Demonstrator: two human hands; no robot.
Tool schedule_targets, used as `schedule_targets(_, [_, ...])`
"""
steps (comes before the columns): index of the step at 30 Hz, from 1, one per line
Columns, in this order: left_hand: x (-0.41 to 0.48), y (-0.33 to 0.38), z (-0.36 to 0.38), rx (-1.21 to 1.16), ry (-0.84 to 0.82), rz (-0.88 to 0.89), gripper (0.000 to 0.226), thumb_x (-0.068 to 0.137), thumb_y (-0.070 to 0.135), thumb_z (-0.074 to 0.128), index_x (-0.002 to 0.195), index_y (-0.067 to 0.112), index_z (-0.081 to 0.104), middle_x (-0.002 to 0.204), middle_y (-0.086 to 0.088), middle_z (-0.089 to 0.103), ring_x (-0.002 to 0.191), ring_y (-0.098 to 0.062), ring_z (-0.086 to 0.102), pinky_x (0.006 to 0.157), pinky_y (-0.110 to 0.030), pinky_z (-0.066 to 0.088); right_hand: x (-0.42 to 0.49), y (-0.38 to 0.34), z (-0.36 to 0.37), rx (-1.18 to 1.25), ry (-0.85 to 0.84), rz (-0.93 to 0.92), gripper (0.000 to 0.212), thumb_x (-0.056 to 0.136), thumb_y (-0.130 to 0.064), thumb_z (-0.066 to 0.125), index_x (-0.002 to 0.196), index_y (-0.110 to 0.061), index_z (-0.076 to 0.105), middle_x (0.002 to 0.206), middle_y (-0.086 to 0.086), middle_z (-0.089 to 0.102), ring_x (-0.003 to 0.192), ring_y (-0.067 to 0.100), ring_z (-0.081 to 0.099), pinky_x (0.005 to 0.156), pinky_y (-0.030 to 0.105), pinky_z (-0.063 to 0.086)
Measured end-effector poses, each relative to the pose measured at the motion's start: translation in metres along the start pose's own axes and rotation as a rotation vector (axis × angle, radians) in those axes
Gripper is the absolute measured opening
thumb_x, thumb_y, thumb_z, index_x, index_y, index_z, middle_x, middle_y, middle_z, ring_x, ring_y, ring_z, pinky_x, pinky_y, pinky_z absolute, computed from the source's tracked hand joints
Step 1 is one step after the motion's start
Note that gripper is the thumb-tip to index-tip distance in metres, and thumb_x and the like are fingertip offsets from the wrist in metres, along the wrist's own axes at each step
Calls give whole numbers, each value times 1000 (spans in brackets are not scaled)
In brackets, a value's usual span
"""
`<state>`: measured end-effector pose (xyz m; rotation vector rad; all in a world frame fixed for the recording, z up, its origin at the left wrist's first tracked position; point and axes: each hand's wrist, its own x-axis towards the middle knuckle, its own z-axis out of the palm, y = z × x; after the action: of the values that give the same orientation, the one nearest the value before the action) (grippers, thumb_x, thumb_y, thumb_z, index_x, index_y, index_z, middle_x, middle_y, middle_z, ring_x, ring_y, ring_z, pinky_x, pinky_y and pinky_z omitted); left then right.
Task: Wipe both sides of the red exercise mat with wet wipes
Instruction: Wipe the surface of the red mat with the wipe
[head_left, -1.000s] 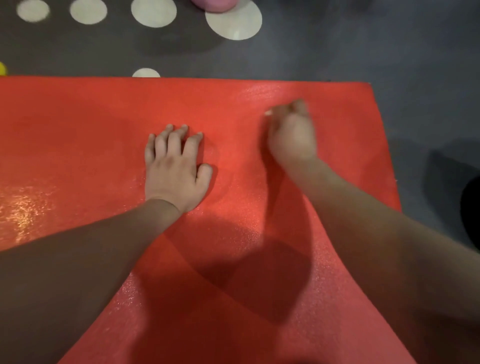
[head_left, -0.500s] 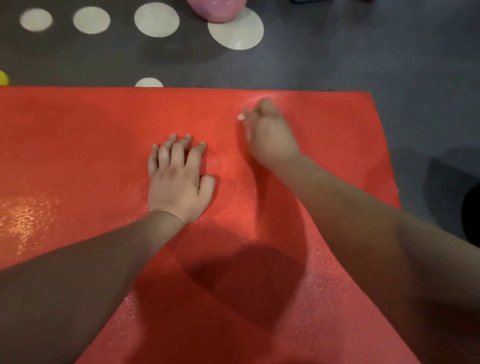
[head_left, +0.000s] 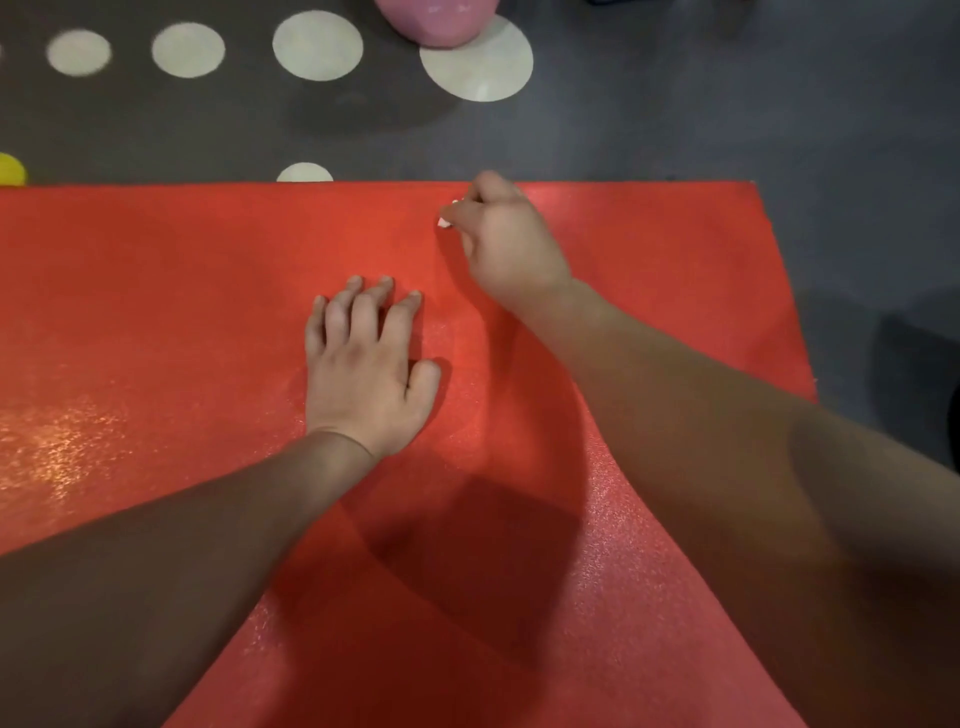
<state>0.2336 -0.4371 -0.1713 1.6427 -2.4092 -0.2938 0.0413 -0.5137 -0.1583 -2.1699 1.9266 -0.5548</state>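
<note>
The red textured foam exercise mat (head_left: 156, 291) lies flat on the dark grey floor (head_left: 675, 104) and fills the lower frame. The left hand (head_left: 363, 374) rests on it at the centre, fingers spread, holding nothing. Near the mat's upper edge, the right hand (head_left: 506, 244) curls its fingers around a small white wet wipe (head_left: 445, 222).
</note>
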Motion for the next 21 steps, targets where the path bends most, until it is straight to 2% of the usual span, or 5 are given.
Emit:
schedule_targets(2, [0,0,1,0,2,0,72,81,50,39,143,18,55,150,-13,48,147,-37,31,121,-59,18,0,17,-10,-26,38,54,32,88,-9,48,103,-9,76,96,18,61,88,35,61,80,35,49])
schedule_targets(8, [1,-1,4,17,-2,4,71,81,50,40,143,18,54,150,-12,47,147,-37,30,121,-59,18,-14,84,-40,-218,213,630,41,82,-12,38,101,-8,74,111,17,63,107,35,56,96,31,40])
schedule_targets(11, [0,-1,4,11,5,6,70,82,49,40,143,18,55,149,-12,47,147,-36,31,121,-59,18,-9,41,-19,-103,106,384,34,79,-2,43,96,-4,73,103,19,65,98,37,60,88,31,42])
schedule_targets(15, [0,-3,3,-34,58,13,67,82,44,40,140,17,58,147,-13,51,144,-38,35,120,-59,20,-29,-4,-8,-47,-45,-33,37,83,-4,51,111,-11,74,101,15,61,96,36,59,88,37,49])
schedule_targets(21, [-2,-4,8,-45,109,26,61,84,42,42,137,16,60,143,-14,54,141,-39,39,119,-57,22,-92,91,-60,-163,125,421,34,92,-19,49,113,-8,74,99,11,59,95,34,60,83,26,42])
